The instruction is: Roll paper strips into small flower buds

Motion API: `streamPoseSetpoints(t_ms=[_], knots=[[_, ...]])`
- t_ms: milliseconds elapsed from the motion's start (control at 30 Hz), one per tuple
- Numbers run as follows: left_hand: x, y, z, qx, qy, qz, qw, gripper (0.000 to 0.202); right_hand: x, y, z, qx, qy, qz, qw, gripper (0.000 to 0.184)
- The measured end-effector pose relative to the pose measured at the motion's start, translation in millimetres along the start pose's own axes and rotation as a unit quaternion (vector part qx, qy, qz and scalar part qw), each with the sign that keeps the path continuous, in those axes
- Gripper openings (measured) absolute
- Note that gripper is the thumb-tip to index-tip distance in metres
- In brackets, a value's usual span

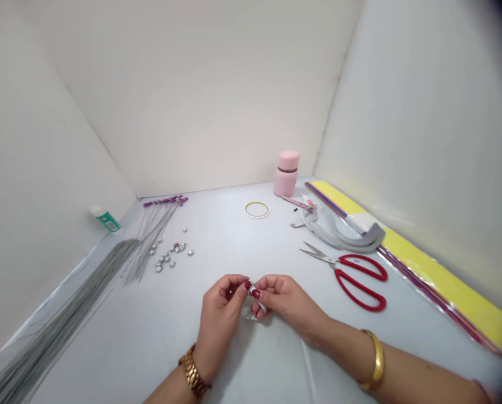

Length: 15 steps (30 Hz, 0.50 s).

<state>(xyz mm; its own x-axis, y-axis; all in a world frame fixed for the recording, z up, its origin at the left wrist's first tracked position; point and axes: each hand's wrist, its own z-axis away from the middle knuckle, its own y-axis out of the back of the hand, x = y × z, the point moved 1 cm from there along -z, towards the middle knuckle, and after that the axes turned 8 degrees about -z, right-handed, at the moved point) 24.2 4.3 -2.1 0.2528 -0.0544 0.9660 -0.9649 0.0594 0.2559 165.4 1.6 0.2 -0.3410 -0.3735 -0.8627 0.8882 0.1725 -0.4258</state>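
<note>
Pinching a small curled strip of white paper (258, 297) between them, the left hand (219, 320) and right hand (288, 303) meet just in front of the middle of the worktop (217, 241), nearer its near edge than the far corner. Both grips are closed: the fingertips of each hand press in on the strip from its own side, with no gap showing, and the fingers hide much of it. The strip sits midway between the hands, about equally near each. Its long axis seems to slant from far-left to near-right, though the curl makes that hard to tell. A small silvery piece (250, 317) shows just below the fingers; whether it is held is unclear.

Toward the left edge lie a long bundle of silver wires (53, 314) and scattered silver beads (167, 252). Purple-tipped wire stems (165, 201) reach the far-left corner. Along the right edge lie red-handled scissors (352, 283), grey paper strips (343, 233) and a yellow packet (445, 286). A pink bottle (286, 173) stands by the far edge.
</note>
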Motion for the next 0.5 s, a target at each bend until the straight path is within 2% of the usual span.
streamPoseSetpoints(t_ms=[167, 300, 400, 500], knots=[[5.7, 3.5, 1.8, 0.021, -0.112, -0.104, 0.988, 0.009, -2.3, -0.9, 1.0, 0.000, 0.009, -0.035, 0.999, 0.025], [7.0, 4.5, 1.6, -0.002, -0.183, -0.159, 0.970, 0.015, -4.1, 1.5, 0.1, 0.009, 0.013, -0.058, 0.998, 0.027], [6.1, 4.4, 1.4, -0.016, -0.170, -0.144, 0.975, 0.016, -5.0, 3.3, -1.1, 0.018, 0.020, -0.064, 0.998, 0.027], [5.0, 3.4, 0.9, -0.027, -0.083, -0.068, 0.994, 0.016, -4.7, 2.9, -1.4, 0.017, 0.029, -0.061, 0.998, 0.026]])
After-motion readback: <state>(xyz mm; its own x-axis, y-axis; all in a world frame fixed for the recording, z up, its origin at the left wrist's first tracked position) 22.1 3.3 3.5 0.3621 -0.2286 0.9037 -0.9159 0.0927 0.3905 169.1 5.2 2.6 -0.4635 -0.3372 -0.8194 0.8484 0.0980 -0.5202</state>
